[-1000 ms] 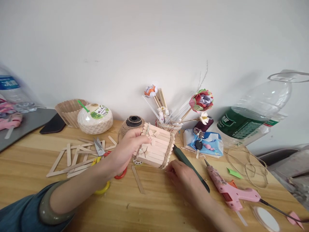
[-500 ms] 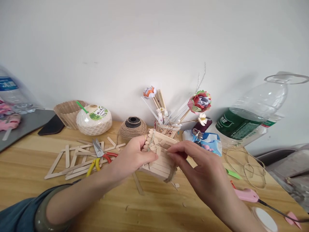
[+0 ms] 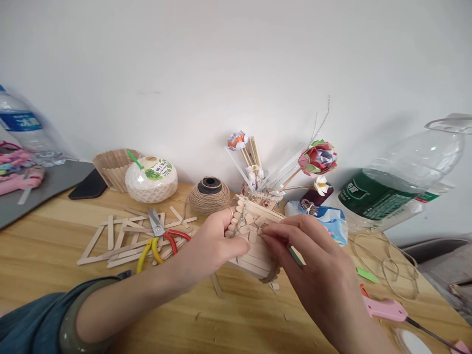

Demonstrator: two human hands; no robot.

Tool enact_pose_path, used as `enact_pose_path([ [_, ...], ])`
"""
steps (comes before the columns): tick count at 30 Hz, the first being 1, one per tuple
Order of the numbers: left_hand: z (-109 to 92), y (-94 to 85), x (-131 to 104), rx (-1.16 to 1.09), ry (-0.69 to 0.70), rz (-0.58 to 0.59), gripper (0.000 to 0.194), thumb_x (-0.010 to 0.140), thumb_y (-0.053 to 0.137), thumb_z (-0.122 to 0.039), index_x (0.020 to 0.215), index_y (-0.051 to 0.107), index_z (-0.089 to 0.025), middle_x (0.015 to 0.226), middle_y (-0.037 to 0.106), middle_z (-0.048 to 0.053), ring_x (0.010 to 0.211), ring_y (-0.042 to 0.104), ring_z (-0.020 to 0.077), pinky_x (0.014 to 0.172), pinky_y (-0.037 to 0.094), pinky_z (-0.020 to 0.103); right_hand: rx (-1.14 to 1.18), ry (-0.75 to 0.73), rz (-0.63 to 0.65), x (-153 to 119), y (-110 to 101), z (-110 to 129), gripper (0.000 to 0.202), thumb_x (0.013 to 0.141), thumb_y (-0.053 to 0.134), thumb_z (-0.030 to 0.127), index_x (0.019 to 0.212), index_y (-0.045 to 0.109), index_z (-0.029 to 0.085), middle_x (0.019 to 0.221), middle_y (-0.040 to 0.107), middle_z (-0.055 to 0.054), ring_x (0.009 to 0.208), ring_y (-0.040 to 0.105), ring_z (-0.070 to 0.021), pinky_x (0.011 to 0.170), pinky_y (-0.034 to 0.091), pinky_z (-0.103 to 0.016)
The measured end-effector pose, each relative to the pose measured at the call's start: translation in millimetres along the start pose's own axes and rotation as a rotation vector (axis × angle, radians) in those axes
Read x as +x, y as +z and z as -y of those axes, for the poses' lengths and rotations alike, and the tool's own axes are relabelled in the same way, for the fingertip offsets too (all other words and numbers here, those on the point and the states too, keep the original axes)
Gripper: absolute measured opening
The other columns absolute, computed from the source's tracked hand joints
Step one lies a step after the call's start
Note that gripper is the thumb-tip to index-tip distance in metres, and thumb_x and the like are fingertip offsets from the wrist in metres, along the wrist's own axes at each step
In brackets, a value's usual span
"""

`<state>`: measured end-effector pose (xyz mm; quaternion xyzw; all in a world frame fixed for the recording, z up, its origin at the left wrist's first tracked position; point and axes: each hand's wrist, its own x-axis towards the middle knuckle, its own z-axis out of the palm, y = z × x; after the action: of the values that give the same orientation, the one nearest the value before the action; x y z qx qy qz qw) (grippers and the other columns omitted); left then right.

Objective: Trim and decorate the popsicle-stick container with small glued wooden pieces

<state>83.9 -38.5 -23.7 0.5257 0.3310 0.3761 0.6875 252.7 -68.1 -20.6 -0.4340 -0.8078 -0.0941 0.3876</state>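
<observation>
My left hand (image 3: 221, 241) grips the left side of a small craft panel (image 3: 258, 260) made of popsicle sticks, its thumb lying over the front. Rounded stick ends (image 3: 235, 223) edge its left side, and twine (image 3: 273, 270) is wrapped at the lower right corner. Small cut wood pieces (image 3: 252, 228) form a flower-like pattern on the panel. At that pattern, my right hand (image 3: 313, 260) has thumb and forefinger pinched together against the surface. Whatever sits between those fingertips is too small to make out.
Scissors (image 3: 157, 228) with red and yellow handles lie on scattered popsicle sticks (image 3: 106, 260) at left. Behind stand a twine spool (image 3: 209, 196), a white coconut (image 3: 151, 189) and paper flowers (image 3: 317, 158). To the right are a large bottle (image 3: 387, 187), loose twine (image 3: 391, 265) and a pink glue gun (image 3: 387, 309).
The view has turned slightly left, so everything appears further right. My right fingertips now sit closer against the small wood pieces. My left hand keeps its grip on the panel.
</observation>
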Motion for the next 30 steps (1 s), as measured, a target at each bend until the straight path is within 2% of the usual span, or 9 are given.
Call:
enact_pose_path([
  [5,-1.8,0.6,0.5,-0.112,-0.018,-0.033,0.004,0.065,0.055,-0.014,0.065,0.055,-0.018,0.061,0.049,-0.005,0.063,0.046,0.0113,0.058,0.038,0.022,0.026,-0.007,-0.003,0.8,-1.1,-1.3,0.011,0.086,0.055,0.009,0.087,0.061,0.018,0.081,0.058,-0.002,0.076,0.055,-0.0125,0.064,0.045,-0.024],
  [8,-1.7,0.4,0.6,-0.181,-0.011,-0.078,0.008,0.065,0.056,-0.018,0.059,0.051,-0.018,0.059,0.047,-0.005,0.060,0.043,0.0111,0.058,0.038,0.021,0.023,0.002,-0.015,2.0,-3.3,-1.6,0.010,0.084,0.057,0.010,0.087,0.061,0.019,0.080,0.058,-0.001,0.075,0.055,-0.0133,0.063,0.045,-0.025],
  [12,-1.6,1.0,1.2,-0.240,-0.004,-0.030,0.010,0.070,0.057,-0.022,0.061,0.055,-0.018,0.061,0.050,-0.003,0.061,0.047,0.0124,0.062,0.041,0.024,0.038,0.003,-0.038,3.0,-6.1,-1.8,0.009,0.083,0.059,0.012,0.084,0.062,0.020,0.077,0.058,-0.001,0.073,0.055,-0.0141,0.061,0.045,-0.026],
  [16,-2.6,2.8,3.4,-0.141,-0.010,-0.007,0.004,0.072,0.062,-0.023,0.074,0.061,-0.019,0.066,0.055,-0.003,0.065,0.052,0.0138,0.068,0.043,0.026,0.054,-0.018,-0.018,3.3,-5.0,-1.0,0.009,0.083,0.059,0.010,0.082,0.062,0.019,0.076,0.058,-0.002,0.072,0.055,-0.0139,0.060,0.046,-0.026],
  [18,-2.3,3.1,4.5,-0.062,-0.011,-0.029,0.008,0.070,0.064,-0.022,0.078,0.062,-0.019,0.069,0.056,-0.002,0.067,0.052,0.0142,0.069,0.043,0.027,0.052,-0.028,-0.004,3.7,-3.8,-0.5,0.010,0.083,0.058,0.009,0.083,0.062,0.019,0.077,0.058,-0.002,0.073,0.055,-0.0142,0.061,0.046,-0.027],
  [23,-0.1,2.5,5.2,0.012,-0.030,-0.082,0.009,0.068,0.063,-0.022,0.069,0.055,-0.019,0.059,0.046,-0.005,0.057,0.048,0.0124,0.064,0.043,0.028,0.107,-0.008,0.013,4.8,-8.0,-3.8,0.012,0.084,0.058,0.011,0.086,0.061,0.022,0.079,0.058,-0.002,0.074,0.056,-0.0146,0.060,0.047,-0.027],
  [26,0.3,2.2,4.6,0.021,-0.035,-0.098,0.008,0.067,0.061,-0.020,0.068,0.053,-0.019,0.061,0.046,-0.005,0.060,0.050,0.0130,0.062,0.042,0.027,0.091,0.013,0.005,5.5,-13.3,-6.8,0.013,0.084,0.058,0.011,0.090,0.061,0.022,0.082,0.058,-0.002,0.076,0.056,-0.0142,0.062,0.046,-0.026],
  [30,-0.2,2.3,4.6,0.009,-0.023,-0.092,0.008,0.067,0.061,-0.020,0.067,0.053,-0.018,0.059,0.045,-0.005,0.060,0.050,0.0130,0.063,0.043,0.027,0.075,-0.031,0.009,6.9,-14.1,-4.4,0.013,0.081,0.061,0.010,0.088,0.061,0.021,0.080,0.058,-0.001,0.074,0.056,-0.0137,0.061,0.046,-0.026],
])
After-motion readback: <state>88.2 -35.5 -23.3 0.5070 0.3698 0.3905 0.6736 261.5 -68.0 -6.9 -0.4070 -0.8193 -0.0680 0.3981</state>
